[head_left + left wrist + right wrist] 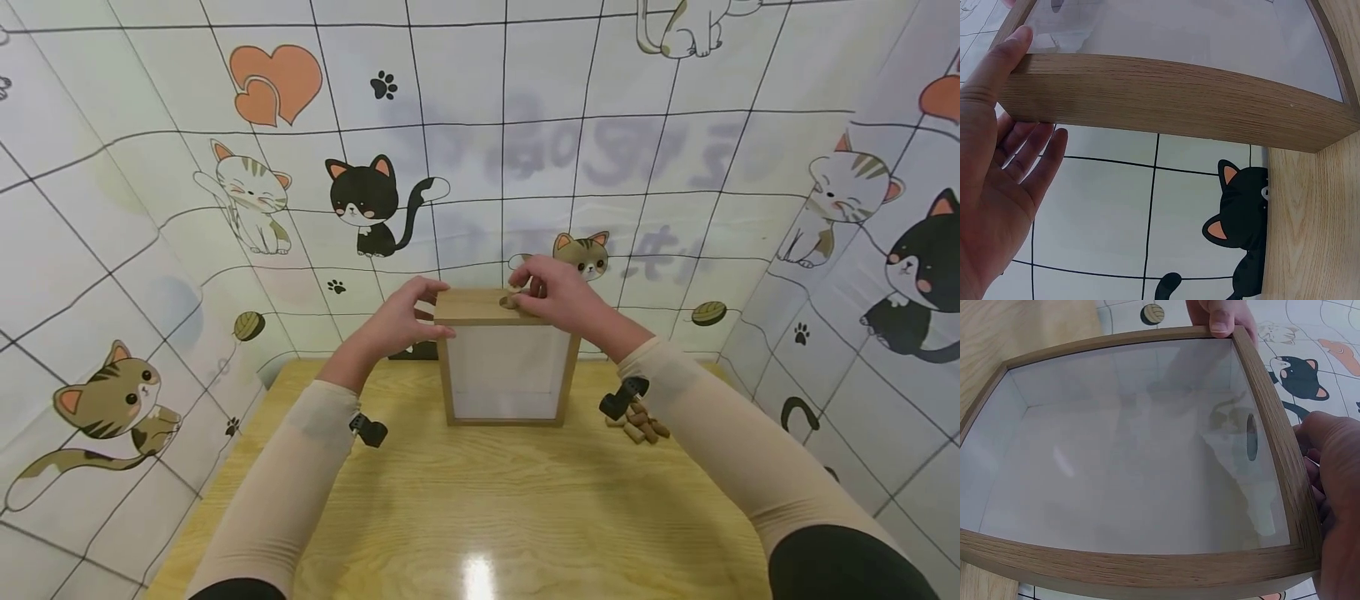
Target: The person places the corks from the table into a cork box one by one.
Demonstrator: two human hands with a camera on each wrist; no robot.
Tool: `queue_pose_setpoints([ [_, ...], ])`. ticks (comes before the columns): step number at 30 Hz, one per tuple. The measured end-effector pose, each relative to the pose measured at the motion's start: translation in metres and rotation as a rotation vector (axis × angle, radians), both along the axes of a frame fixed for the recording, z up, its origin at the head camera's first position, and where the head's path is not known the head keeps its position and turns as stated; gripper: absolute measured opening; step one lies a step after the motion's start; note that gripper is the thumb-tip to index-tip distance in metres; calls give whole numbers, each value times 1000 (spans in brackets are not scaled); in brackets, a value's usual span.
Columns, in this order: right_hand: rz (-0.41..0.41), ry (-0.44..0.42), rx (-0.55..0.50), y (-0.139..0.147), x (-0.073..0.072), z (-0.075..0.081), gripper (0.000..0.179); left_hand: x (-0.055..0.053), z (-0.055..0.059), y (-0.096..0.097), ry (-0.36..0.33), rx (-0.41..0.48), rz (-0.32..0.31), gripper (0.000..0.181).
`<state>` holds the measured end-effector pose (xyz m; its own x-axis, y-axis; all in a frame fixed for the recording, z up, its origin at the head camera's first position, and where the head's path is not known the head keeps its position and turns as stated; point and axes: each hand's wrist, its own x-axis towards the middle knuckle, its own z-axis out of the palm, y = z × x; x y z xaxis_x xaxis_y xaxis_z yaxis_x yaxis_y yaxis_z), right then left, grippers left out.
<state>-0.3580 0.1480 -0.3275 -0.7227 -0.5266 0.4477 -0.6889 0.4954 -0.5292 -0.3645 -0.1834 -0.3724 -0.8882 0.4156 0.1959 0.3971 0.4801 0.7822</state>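
Observation:
An upright wooden shadow box (506, 371) with a clear front pane stands on the table; nothing shows behind the pane. My left hand (405, 321) grips its upper left corner, with the thumb (1019, 44) on the front edge and the fingers reaching round to the back. Over the top edge, my right hand (558, 292) pinches a small tan cork (513, 292) right at the hole (505, 302). In the right wrist view the curled fingers of the right hand (1338, 469) lie along the box's top edge, and the cork is hidden there.
A small pile of corks (637, 425) lies on the wooden table (465, 500) to the right of the box, partly behind my right wrist. Close behind the box hangs a white sheet (465, 167) with a grid and cartoon cats.

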Motion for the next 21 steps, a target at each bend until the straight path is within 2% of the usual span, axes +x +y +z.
queue_pose_setpoints([
  [14,7,36,-8,6,0,-1,18,-2,1,4,1,10,-14,84],
  [21,-35,91,-18,29,5,7,13,-2,0,1,-11,19,-4,83],
])
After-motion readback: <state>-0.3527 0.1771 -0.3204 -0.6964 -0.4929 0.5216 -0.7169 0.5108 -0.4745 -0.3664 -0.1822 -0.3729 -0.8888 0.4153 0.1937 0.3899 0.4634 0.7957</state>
